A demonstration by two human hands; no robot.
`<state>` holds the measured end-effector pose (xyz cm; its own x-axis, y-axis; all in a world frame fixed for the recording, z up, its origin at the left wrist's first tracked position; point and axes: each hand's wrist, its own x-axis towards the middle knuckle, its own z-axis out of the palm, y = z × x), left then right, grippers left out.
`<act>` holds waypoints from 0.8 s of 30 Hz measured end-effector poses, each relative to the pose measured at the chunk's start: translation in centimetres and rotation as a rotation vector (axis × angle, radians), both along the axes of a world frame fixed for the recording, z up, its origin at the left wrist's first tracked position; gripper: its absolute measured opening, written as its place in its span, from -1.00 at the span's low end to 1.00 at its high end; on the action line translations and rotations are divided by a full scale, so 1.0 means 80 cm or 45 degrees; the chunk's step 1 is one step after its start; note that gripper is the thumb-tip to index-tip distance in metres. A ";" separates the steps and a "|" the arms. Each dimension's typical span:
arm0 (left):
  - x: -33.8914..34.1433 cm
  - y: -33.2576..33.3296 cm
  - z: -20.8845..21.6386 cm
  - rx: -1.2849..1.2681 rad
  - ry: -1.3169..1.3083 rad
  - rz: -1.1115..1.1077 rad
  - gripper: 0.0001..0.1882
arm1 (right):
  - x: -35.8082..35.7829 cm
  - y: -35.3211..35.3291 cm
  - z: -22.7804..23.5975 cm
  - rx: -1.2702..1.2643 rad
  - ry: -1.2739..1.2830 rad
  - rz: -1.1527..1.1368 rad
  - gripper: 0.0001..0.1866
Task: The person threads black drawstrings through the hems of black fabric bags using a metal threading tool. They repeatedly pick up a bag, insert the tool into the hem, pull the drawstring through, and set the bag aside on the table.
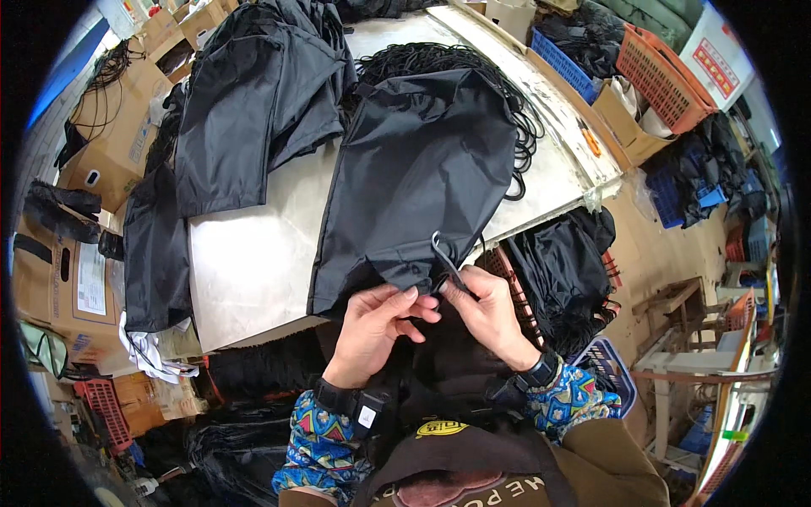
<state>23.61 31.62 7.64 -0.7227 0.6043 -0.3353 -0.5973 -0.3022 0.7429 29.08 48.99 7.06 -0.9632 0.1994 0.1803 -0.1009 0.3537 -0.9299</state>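
Note:
A black fabric drawstring bag lies flat over the near edge of the table, its near corner hanging toward me. My left hand pinches the bag's near edge between thumb and forefinger. Close beside it, my right hand is closed on a slim dark strip with a pale hooked tip, which rests against the bag. I cannot tell whether the strip is a tool or a piece of cord. A heap of black cords lies behind the bag and down its right side.
More black bags are piled on the left of the pale table. Orange-handled scissors lie near the right edge. Below it, a red basket holds black fabric. Cardboard boxes stand at left, and an orange crate stands at far right.

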 end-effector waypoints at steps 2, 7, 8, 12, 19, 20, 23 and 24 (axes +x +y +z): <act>0.004 0.013 0.002 0.045 -0.047 0.121 -0.82 | -0.003 0.007 0.000 0.028 -0.055 0.007 -0.87; 0.006 0.026 0.002 0.089 -0.163 0.300 -0.81 | 0.026 0.008 0.033 0.207 0.108 -0.077 -0.86; 0.006 0.027 0.002 0.101 -0.168 0.305 -0.82 | 0.031 0.009 0.033 0.315 0.182 0.018 -0.87; 0.008 0.034 0.006 0.174 -0.150 0.267 -0.83 | 0.053 0.003 0.029 0.447 0.166 0.074 -0.89; 0.012 0.036 0.007 0.139 -0.077 0.289 -0.83 | 0.051 0.004 0.017 0.436 0.122 -0.051 -0.88; 0.012 0.036 0.008 0.127 -0.057 0.289 -0.83 | 0.050 0.004 0.017 0.457 0.132 -0.064 -0.88; 0.015 0.034 0.005 0.089 0.008 0.288 -0.82 | 0.050 0.001 0.018 0.587 0.148 -0.100 -0.88; 0.016 0.034 0.005 0.044 0.049 0.293 -0.82 | 0.051 -0.001 0.021 0.680 0.145 -0.120 -0.89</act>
<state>24.90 34.32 8.05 -0.8545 0.4329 -0.2870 -0.4814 -0.4526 0.7506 33.13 48.90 8.74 -0.9142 0.1359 0.3817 -0.1355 0.7853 -0.6041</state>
